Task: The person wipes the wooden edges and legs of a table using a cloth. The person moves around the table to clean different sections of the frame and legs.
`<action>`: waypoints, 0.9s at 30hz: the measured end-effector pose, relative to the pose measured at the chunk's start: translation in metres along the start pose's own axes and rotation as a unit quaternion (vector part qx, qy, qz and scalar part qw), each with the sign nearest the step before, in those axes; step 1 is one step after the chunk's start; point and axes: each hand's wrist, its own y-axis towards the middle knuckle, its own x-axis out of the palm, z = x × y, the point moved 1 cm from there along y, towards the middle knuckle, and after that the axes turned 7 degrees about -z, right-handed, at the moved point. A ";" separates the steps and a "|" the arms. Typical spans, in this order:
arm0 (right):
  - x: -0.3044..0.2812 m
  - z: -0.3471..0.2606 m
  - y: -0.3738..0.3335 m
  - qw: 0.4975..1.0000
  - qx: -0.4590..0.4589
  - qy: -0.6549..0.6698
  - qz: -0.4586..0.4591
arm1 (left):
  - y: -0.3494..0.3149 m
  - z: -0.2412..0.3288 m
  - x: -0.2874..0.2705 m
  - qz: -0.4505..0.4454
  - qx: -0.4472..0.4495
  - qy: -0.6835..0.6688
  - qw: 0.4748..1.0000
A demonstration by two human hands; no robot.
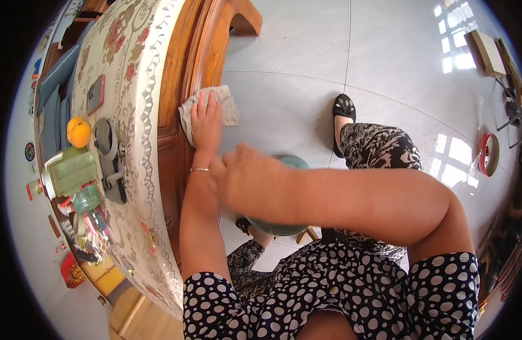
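My left hand (206, 122), a thin bracelet at its wrist, holds a light grey-beige cloth (227, 106) against the lower edge of a reddish-brown wooden table (176, 68). Its fingers stretch forward over the cloth. From the right, my right forearm crosses in front of me. My right hand (244, 181) is curled into a loose fist, slightly blurred, right by my left forearm just below the bracelet. Nothing shows in it. Partly hidden beneath that arm is a greenish round basin or stool top (292, 162).
Along my left runs a floral tablecloth (116, 73) bearing a phone (95, 94), an orange fruit (78, 132), a green-tinted jug (73, 171) and several small items. A curved table leg (247, 17) juts out ahead. A red-rimmed round dish (489, 154) lies on the tiled floor at right.
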 end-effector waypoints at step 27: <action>-0.002 -0.010 0.000 0.996 -0.025 -0.070 0.041 | -0.338 0.038 0.003 -0.182 -0.018 -0.225 0.957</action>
